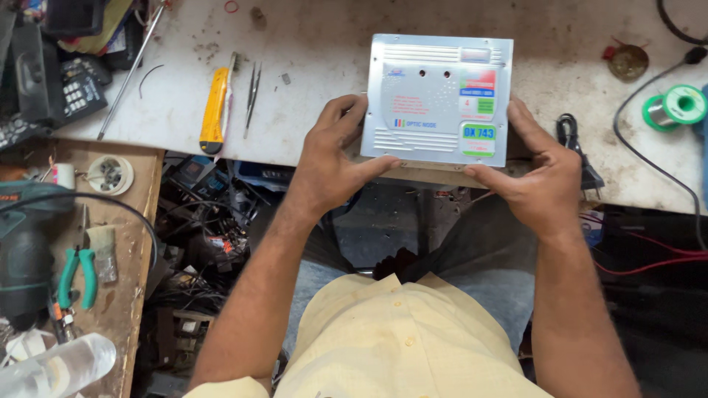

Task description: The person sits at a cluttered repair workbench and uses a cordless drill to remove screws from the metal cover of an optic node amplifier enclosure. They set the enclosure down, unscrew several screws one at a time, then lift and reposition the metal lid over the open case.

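Gripping silver box (440, 99), both hands (435, 173)

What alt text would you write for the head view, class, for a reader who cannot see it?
Both hands, left hand and right hand, grip a flat silver metal box at the edge of a white workbench. A yellow utility knife and tweezers lie to its left.

The flat silver metal box (440, 99) at upper centre has a brushed, faintly glossy lid with pressed ribs and shiny coloured stickers. The white worktop (317, 110) under it looks matt, scuffed and stained. At left, the yellow plastic utility knife (214, 110) is smooth, the thin steel tweezers (253, 94) gleam, and the brown wooden side bench (122, 295) is rough and worn.
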